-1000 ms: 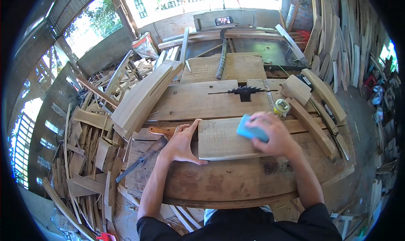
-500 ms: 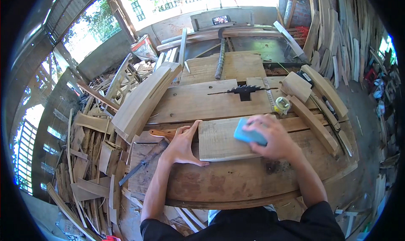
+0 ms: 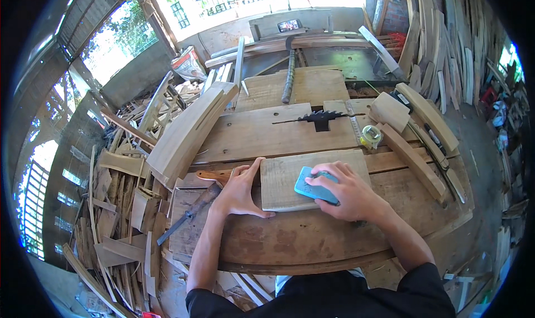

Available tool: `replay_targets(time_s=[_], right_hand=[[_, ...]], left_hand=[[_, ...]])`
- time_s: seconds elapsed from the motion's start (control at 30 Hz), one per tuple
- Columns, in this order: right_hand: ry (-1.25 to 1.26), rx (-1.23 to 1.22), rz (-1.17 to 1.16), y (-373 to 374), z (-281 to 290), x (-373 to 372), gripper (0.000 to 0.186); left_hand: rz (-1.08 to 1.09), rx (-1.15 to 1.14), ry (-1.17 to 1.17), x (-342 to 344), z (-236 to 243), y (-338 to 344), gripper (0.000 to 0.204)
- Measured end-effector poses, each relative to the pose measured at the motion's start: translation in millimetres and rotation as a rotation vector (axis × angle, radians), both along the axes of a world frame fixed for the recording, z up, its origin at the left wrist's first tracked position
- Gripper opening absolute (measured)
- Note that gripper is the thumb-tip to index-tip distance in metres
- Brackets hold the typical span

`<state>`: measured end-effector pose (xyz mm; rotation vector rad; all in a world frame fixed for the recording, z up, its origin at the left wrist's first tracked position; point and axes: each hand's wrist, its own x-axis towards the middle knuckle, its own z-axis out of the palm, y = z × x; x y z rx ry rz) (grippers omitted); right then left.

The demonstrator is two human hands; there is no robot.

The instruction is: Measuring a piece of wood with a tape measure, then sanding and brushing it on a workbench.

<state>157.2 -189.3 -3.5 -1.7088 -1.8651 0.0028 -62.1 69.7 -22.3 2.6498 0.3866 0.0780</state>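
Note:
A pale rectangular wooden board [image 3: 281, 170] lies flat on the workbench in front of me. My left hand [image 3: 241, 192] spans its left end, thumb at the near corner and forefinger at the far one, holding it by the edge. My right hand [image 3: 345, 192] is closed over a blue sanding block [image 3: 312, 185], which rests on the board's top face near the middle. Beside my left hand are a brown wooden tool handle [image 3: 210, 175], partly hidden, and a dark flat metal tool [image 3: 192, 211].
Beyond the board, a circular saw blade [image 3: 322, 117] sticks up through the bench top. A yellow tape measure [image 3: 370, 137] and wood strips [image 3: 415, 165] lie right. A hammer [image 3: 290, 78] lies farther back. Thick timbers [image 3: 192, 131] lean left, above piled offcuts [image 3: 125, 206].
The blue sanding block has moved left and toward me across the board with my right hand, and turned somewhat. My left hand stays at the board's left end.

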Motion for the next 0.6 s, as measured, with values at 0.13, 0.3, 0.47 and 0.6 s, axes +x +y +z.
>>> replay_targets(time_s=[0.13, 0.3, 0.47, 0.6], right_hand=[[-0.006, 0.001, -0.029, -4.6, 1.8, 35.3, 0.047], [0.037, -0.028, -0.407, -16.4, 8.4, 59.9, 0.049], [-0.036, -0.009, -0.17, -3.9, 3.0, 23.7, 0.054], [0.013, -0.007, 0.052, -0.5, 0.5, -7.8, 0.053]], left_hand=[[0.014, -0.002, 0.014, 0.4, 1.8, -1.7, 0.154], [-0.008, 0.01, -0.01, 2.0, -0.5, -0.6, 0.154], [-0.005, 0.012, -0.022, -3.7, -1.8, 2.1, 0.153], [-0.014, 0.005, -0.032, -0.2, -2.3, 1.7, 0.152]])
